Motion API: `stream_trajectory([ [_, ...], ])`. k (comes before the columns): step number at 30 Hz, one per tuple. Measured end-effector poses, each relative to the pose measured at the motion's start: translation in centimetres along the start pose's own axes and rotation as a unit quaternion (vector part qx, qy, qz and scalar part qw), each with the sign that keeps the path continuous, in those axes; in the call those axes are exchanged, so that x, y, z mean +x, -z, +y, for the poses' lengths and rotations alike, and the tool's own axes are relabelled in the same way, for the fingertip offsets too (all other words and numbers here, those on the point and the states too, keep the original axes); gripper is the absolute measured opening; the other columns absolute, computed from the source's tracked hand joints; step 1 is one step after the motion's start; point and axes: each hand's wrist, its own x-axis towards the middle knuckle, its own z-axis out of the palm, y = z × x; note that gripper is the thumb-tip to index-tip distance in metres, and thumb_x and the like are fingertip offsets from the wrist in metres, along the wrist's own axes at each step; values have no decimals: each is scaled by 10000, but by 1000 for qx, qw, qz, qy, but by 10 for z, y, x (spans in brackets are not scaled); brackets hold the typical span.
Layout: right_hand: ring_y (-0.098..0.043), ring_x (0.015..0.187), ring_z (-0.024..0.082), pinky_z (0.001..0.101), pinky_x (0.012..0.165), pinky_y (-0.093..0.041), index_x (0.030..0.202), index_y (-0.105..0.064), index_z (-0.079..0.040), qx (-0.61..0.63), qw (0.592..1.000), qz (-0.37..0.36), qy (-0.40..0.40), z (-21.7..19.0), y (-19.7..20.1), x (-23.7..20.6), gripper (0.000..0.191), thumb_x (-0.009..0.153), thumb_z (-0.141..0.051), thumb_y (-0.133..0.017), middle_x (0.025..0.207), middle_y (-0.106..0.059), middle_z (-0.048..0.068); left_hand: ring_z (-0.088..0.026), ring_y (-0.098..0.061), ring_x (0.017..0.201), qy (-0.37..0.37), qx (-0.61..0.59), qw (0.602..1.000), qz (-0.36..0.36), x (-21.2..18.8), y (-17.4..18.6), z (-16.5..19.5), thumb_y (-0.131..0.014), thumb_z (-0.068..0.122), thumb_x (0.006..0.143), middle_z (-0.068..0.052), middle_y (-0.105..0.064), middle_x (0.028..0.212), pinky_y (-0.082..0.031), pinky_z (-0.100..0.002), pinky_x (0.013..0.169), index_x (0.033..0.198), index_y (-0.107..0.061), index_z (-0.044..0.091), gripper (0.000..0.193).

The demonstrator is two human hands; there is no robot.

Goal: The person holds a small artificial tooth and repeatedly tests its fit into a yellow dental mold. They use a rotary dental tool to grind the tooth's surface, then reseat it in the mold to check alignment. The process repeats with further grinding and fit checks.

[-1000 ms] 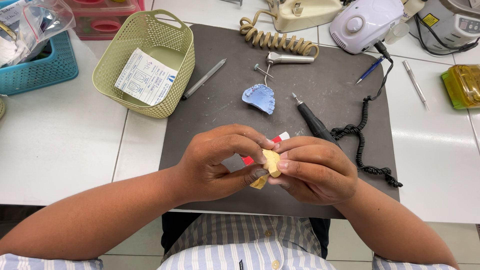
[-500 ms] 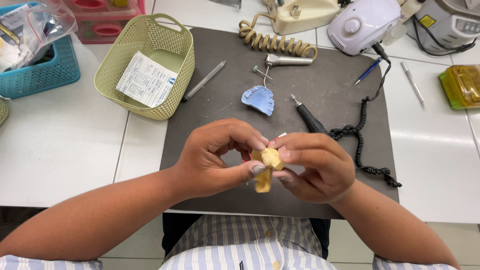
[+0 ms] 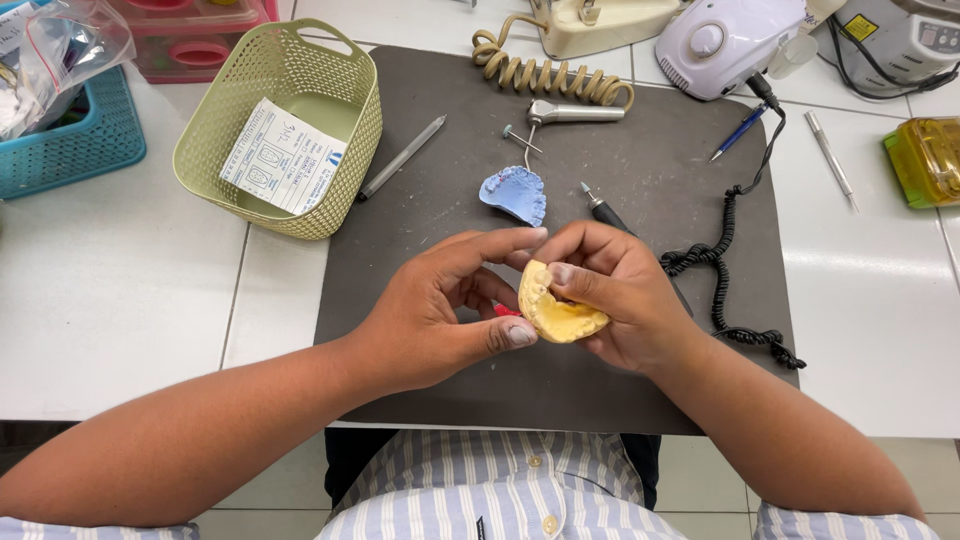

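Both my hands meet over the dark grey mat point(image 3: 640, 180), near its front edge. My right hand point(image 3: 620, 290) grips a yellow plaster dental cast point(image 3: 555, 315), tooth side up, with the thumb across its top. My left hand point(image 3: 445, 310) touches the same cast from the left, thumb at its lower edge and forefinger stretched over it. A bit of a red tool point(image 3: 505, 311) shows between my left fingers. Just beyond the hands lies a blue dental impression point(image 3: 515, 192) on the mat.
A green basket point(image 3: 285, 130) with a paper slip sits at the left; a teal basket point(image 3: 70, 140) is further left. A black handpiece point(image 3: 610, 212) with coiled cord point(image 3: 730, 260), a grey pen point(image 3: 402, 158), a silver handpiece point(image 3: 570, 110), a white motor unit point(image 3: 730, 40) and a yellow box point(image 3: 925, 160) lie around.
The yellow cast has been turned from edge-on to tooth side up in my right hand. Both hands stayed together over the front of the mat.
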Motion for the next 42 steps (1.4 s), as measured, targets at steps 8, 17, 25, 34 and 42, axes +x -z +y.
stream_trajectory([
  [8, -737, 787, 203, 277, 599, -611, 1117, -540, 33, 147, 985, -86, 25, -4, -3, 4, 212, 1079, -116, -686, 1041, -690, 197, -112, -711, 991, 16, -39, 999, 31, 1, 1, -6, -806, 130, 900, -92, -712, 1132, -615, -253, 809, 1321, -588, 6, 490],
  [17, -701, 1148, 282, 466, 918, -645, 1315, -519, -4, -7, 993, -57, 107, -1, -1, 9, 330, 1063, -181, -637, 1282, -655, 222, -141, -716, 1063, 41, -63, 991, 109, 8, 9, -11, -769, 152, 905, -109, -719, 1145, -628, -293, 924, 1241, -571, 8, 416],
  [25, -715, 1117, 304, 468, 913, -632, 1296, -564, 7, 34, 994, -35, 95, 1, 2, 12, 308, 1086, -218, -580, 1244, -687, 234, -140, -698, 1071, 34, -90, 989, 112, 10, 9, -14, -758, 164, 919, -125, -720, 1154, -608, -284, 919, 1252, -583, 0, 410],
  [34, -719, 1114, 300, 469, 921, -626, 1271, -572, -1, 46, 994, -30, 97, 1, 3, 12, 304, 1084, -240, -589, 1211, -703, 224, -138, -721, 1049, 48, -89, 989, 107, 10, 10, -16, -772, 130, 884, -121, -738, 1138, -622, -282, 913, 1222, -609, 2, 397],
  [42, -720, 1100, 305, 471, 907, -623, 1268, -582, -20, 50, 993, -35, 100, 1, 7, 13, 285, 1095, -247, -580, 1208, -707, 213, -117, -718, 957, 46, -90, 990, 100, 12, 13, -18, -727, 197, 933, -98, -745, 1119, -623, -269, 871, 1233, -642, 6, 366],
])
